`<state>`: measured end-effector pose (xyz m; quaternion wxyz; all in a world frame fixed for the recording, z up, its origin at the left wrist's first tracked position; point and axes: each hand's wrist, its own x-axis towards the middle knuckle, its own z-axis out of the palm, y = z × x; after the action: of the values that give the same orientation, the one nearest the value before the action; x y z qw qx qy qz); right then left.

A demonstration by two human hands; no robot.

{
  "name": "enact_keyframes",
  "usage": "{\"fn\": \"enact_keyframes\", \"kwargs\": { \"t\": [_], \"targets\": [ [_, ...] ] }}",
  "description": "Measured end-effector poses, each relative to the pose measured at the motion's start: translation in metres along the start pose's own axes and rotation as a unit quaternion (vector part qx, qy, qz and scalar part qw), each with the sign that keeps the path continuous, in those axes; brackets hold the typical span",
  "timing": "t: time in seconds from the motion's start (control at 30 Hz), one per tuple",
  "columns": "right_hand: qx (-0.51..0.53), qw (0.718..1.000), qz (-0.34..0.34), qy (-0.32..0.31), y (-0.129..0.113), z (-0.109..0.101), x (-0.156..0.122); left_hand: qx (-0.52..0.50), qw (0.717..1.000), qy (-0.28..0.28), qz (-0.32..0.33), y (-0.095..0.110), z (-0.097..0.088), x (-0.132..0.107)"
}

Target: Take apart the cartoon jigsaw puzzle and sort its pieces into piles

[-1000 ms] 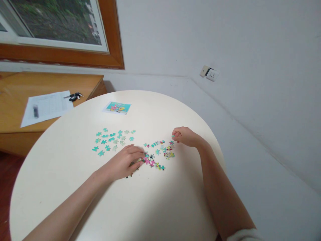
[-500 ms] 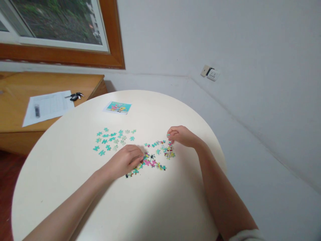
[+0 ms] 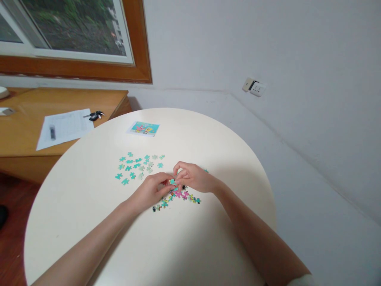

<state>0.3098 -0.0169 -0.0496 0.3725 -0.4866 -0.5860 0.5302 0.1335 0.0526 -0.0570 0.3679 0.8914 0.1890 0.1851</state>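
My left hand (image 3: 151, 190) and my right hand (image 3: 195, 178) meet over the middle of the table, fingertips nearly touching. A small teal jigsaw puzzle piece (image 3: 172, 181) shows between them, pinched by the fingers of both hands. Below lies a loose pile of pink, yellow and teal puzzle pieces (image 3: 185, 195), partly covered by my hands. A spread of teal and pale green pieces (image 3: 129, 168) lies apart from one another, left of and beyond my left hand. Behind my right hand, most of another group is hidden, with one teal piece (image 3: 206, 171) peeking out.
The round white table (image 3: 89, 222) carries a cartoon picture card (image 3: 145, 128) near its far edge. A wooden desk (image 3: 26, 103) to the left holds a printed sheet (image 3: 67, 126) and a bunch of keys (image 3: 95, 115). A wall with a socket (image 3: 257, 89) stands beyond.
My right hand has moved left from the pieces on the right to meet my left hand. A teal piece now shows between the fingers. The view has shifted slightly.
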Motion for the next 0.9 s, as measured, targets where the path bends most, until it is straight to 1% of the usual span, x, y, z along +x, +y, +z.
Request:
{"fn": "enact_keyframes", "kwargs": {
  "t": [0.13,0.27,0.33,0.4,0.43,0.5,0.6,0.67,0.77,0.9],
  "targets": [
    [0.006,1.000,0.003,0.013,0.002,0.004,0.002,-0.016,1.000,0.010,-0.016,0.000,0.000,0.000],
    [-0.005,1.000,0.017,0.014,0.001,0.004,0.001,-0.030,0.999,0.006,-0.028,0.001,0.000,-0.002],
    [-0.039,0.999,0.024,0.006,0.000,-0.004,-0.002,-0.027,0.999,0.012,-0.029,0.002,-0.001,-0.002],
    [-0.105,0.994,0.040,-0.011,-0.002,-0.018,-0.008,-0.018,0.999,0.022,-0.031,0.002,-0.001,-0.001],
    [-0.152,0.986,0.059,-0.022,-0.002,-0.026,-0.013,-0.013,0.999,0.027,-0.033,0.002,-0.001,-0.001],
    [-0.253,0.962,0.099,-0.019,-0.004,-0.044,-0.022,-0.006,0.999,0.030,-0.038,0.003,-0.002,-0.001],
    [-0.342,0.929,0.144,0.020,-0.007,-0.062,-0.032,-0.007,0.999,0.029,-0.046,0.002,-0.002,-0.001],
    [-0.371,0.915,0.160,0.020,-0.007,-0.066,-0.035,-0.007,0.998,0.025,-0.048,0.002,-0.002,-0.001],
    [-0.404,0.899,0.167,0.005,-0.006,-0.066,-0.034,-0.007,0.998,0.018,-0.052,0.000,-0.003,-0.001],
    [-0.421,0.890,0.175,-0.011,-0.004,-0.064,-0.032,-0.011,0.998,0.016,-0.056,-0.002,-0.003,-0.001]
  ]
}}
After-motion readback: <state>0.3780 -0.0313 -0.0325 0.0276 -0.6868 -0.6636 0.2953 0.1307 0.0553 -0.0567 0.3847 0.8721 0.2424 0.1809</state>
